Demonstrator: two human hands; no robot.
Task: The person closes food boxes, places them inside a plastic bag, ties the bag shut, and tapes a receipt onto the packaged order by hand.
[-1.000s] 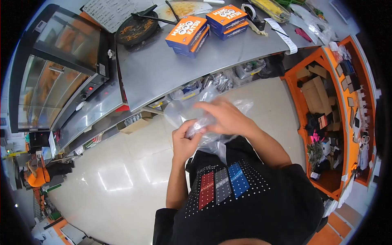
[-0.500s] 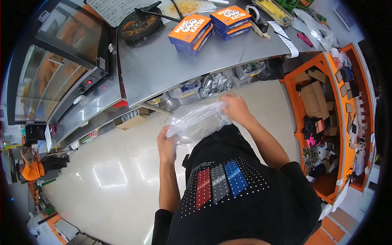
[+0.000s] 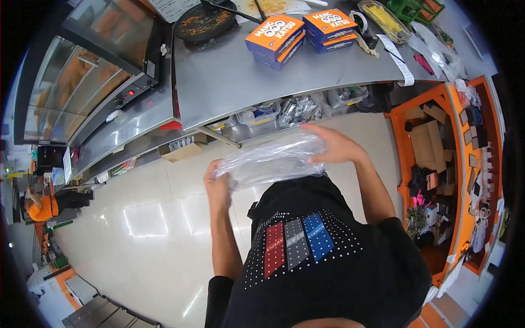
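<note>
A clear, crinkled plastic bag (image 3: 276, 158) is stretched between my two hands in front of my waist. My left hand (image 3: 217, 186) grips its left end, with the fingers closed on the film. At the other end my right hand (image 3: 338, 146) holds the bag, thumb below and fingers along the upper edge. Beyond the bag, on the steel counter, are two short stacks of orange and blue boxes, a left stack (image 3: 275, 37) and a right stack (image 3: 329, 27).
The steel counter (image 3: 219, 82) runs across in front, with a dark pan (image 3: 205, 23) and a food tray (image 3: 384, 21) on it. A glass warmer (image 3: 71, 82) stands left, orange shelving (image 3: 402, 158) right. A person in orange (image 3: 44, 208) is far left.
My hands have moved farther apart, pulling the bag wider. The right hand has shifted right and its fingers have spread along the bag's end. The camera view has turned slightly.
</note>
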